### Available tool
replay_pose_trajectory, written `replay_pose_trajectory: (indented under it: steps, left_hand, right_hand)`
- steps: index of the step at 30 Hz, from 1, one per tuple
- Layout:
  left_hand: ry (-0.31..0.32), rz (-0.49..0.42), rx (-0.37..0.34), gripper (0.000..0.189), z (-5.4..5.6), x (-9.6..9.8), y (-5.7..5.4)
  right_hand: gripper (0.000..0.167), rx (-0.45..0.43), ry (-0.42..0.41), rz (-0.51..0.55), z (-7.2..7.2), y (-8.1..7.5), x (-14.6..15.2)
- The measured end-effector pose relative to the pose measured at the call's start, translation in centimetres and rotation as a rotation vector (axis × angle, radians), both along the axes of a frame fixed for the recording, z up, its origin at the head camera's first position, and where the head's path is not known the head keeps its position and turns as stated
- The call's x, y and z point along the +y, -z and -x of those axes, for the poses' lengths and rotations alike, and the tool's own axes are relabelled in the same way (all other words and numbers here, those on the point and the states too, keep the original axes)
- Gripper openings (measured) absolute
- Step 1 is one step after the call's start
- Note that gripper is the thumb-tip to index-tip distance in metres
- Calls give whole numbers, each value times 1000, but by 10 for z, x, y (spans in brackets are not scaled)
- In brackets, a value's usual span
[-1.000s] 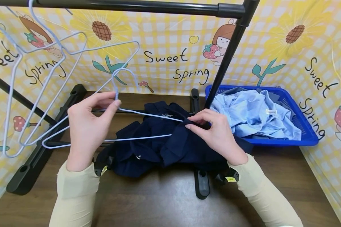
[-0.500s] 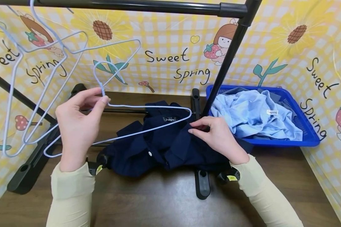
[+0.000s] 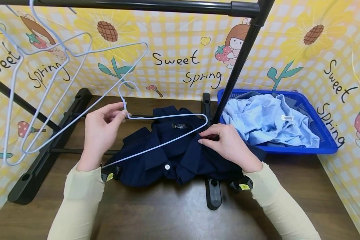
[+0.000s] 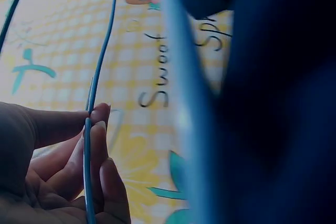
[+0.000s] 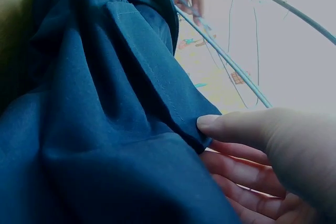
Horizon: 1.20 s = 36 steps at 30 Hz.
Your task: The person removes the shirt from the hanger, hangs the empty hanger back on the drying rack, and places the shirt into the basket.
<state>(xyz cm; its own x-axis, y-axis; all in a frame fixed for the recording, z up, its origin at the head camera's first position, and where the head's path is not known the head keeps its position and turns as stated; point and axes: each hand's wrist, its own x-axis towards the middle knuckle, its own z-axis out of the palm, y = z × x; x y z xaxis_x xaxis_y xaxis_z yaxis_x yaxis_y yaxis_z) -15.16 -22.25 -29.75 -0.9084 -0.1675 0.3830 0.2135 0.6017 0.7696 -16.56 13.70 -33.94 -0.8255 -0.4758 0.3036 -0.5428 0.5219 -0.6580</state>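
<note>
In the head view my left hand (image 3: pixel 100 133) pinches a light blue wire hanger (image 3: pixel 168 116) at its neck, just below the hook. The hanger slants over a navy button shirt (image 3: pixel 186 150), its right end visible above the cloth close to my right hand (image 3: pixel 228 146). My right hand pinches the shirt's edge near the collar; in the right wrist view the thumb (image 5: pixel 212 124) presses on the folded cloth. A white button (image 3: pixel 167 167) and a neck label (image 3: pixel 181 126) show on the shirt. The hanger's left end is hidden behind my left wrist.
A black clothes rack rail (image 3: pixel 138 4) runs overhead with several hangers on the left. Its post (image 3: pixel 241 60) stands behind my right hand. A blue basket (image 3: pixel 330 146) with light blue clothes (image 3: pixel 267 120) sits at the right. Patterned cloth walls surround the wooden floor (image 3: pixel 168 216).
The hanger's right end has come out from the shirt cloth by my right hand. My left hand went left, then back right with the hanger. My right hand hardly moved.
</note>
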Motion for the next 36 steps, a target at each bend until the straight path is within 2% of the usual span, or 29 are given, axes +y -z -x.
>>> replay_pose_trajectory:
  steps: [6,9,14,16,19,22,24,27,30,31,34,36]
  left_hand:
    - [19,-10,-85,30,6,-17,19]
    - [2,-40,-133,31,8,-31,28]
    - [-62,-175,-196,34,9,-60,38]
    - [-85,-282,-202,33,9,-72,39]
    - [-146,-343,-222,31,6,-88,36]
    - [-214,-352,-238,31,3,-101,32]
    - [-254,-323,-254,32,1,-108,31]
    - [-270,-341,-245,22,-1,-117,31]
    - [-277,-442,-212,16,-3,-124,32]
    - [-296,-446,-197,16,-3,-127,32]
    - [-411,-417,-160,17,-6,-134,30]
    - [-494,-348,-123,20,-7,-139,29]
  right_hand:
    - [16,-4,-6,-17,1,-3,0]
    - [20,-3,-9,-17,1,-5,0]
    - [28,3,-5,-6,0,-9,0]
    - [30,18,1,5,-1,-12,-1]
    - [33,68,9,37,-3,-18,-3]
    - [33,151,17,86,-4,-29,-5]
    - [33,221,21,127,-5,-39,-6]
    - [35,346,39,194,-6,-56,-9]
    - [35,496,58,257,-8,-77,-13]
    - [34,551,62,273,-8,-84,-14]
    - [32,707,64,324,-8,-107,-21]
    - [31,790,56,353,-7,-122,-26]
